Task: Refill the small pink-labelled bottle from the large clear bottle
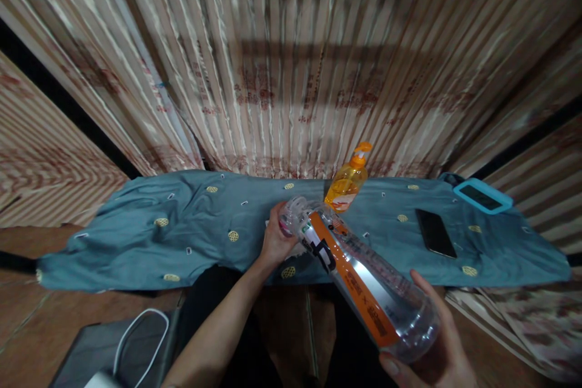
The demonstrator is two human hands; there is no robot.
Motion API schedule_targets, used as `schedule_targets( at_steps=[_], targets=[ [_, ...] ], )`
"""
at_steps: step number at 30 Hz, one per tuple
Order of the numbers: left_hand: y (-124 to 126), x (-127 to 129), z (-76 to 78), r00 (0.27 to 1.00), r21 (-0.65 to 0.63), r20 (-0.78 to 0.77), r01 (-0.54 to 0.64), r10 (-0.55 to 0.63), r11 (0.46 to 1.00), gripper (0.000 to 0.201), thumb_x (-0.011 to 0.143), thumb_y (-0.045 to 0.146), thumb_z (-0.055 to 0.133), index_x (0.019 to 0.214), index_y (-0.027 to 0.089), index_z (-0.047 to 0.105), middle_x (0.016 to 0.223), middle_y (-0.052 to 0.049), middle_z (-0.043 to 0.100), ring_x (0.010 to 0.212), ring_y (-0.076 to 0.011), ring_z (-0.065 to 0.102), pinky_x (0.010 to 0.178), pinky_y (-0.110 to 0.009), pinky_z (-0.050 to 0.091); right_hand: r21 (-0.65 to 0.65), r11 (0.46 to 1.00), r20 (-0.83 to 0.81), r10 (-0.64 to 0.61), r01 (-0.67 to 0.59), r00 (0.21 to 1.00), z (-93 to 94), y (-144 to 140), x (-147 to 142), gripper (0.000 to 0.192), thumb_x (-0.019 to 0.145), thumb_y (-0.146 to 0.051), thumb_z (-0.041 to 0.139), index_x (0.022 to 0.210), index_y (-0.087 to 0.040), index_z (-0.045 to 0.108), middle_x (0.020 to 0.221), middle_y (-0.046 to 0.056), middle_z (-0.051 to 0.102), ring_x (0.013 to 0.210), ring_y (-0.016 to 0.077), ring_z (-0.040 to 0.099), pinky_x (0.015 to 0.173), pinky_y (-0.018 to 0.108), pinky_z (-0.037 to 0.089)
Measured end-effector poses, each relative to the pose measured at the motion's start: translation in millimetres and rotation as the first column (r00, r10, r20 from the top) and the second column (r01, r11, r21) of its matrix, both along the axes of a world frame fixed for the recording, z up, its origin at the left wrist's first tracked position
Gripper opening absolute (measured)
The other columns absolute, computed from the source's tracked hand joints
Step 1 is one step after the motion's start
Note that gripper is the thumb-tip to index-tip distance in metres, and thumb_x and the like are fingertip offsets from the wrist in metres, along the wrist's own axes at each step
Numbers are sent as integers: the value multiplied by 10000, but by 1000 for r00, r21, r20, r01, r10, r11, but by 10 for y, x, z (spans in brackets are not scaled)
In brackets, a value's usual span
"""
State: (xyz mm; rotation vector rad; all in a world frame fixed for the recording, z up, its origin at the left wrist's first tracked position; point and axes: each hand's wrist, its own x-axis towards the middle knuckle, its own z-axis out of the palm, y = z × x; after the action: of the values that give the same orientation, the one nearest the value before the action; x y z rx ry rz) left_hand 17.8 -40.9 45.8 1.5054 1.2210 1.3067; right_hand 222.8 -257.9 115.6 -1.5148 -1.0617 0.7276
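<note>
The clear bottle [364, 276], tilted and orange-labelled, is cradled at its base by the right hand [436, 351]; its cap end is gripped by the left hand [275, 239].

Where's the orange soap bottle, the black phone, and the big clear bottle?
orange soap bottle [346, 185], head view, on its orange body.
black phone [435, 233], head view, middle of its screen.
big clear bottle [364, 282], head view, on its orange label.
</note>
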Motion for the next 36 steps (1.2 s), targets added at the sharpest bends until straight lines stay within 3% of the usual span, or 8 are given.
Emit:
schedule_targets(
  at_steps=[5,10,29,36],
  targets=[
    [-13,2,42,1000,0,-28,-1,1,1000,821,617,292,875,1332,201,482,1279,-119,709,1166,-287,713,1058,-450,560,5,999,-52,-42,43,998,33,2,-53,1078,735,-495,900,1636,-272,350,1384,122,680,1167,368,715,908,428,628],
    [-17,10,69,1000,-3,-14,9,-9,1000,814,617,276,866,1329,192,481,1278,-125,711,1159,-287,718,1050,-438,565,8,999,-2,-35,35,999,31,7,-29,1056,748,-518,882,1630,-275,355,1420,124,657,1224,378,691,938,446,624],
    [-22,-3,37,998,30,-55,-9,11,1000,820,630,265,868,1346,183,476,1291,-149,702,1161,-304,711,1063,-479,555,-15,999,10,-50,50,999,29,-4,6,1093,710,-552,901,1625,-279,369,1487,125,609,1297,401,645,955,445,621],
    [-10,-8,25,999,26,-46,4,-3,1000,829,615,268,875,1338,196,477,1292,-139,701,1171,-308,709,1067,-474,554,-54,995,-110,-93,87,990,95,26,-60,1170,617,-610,941,1597,-294,385,1404,110,668,1236,352,689,977,393,603]
  ],
)
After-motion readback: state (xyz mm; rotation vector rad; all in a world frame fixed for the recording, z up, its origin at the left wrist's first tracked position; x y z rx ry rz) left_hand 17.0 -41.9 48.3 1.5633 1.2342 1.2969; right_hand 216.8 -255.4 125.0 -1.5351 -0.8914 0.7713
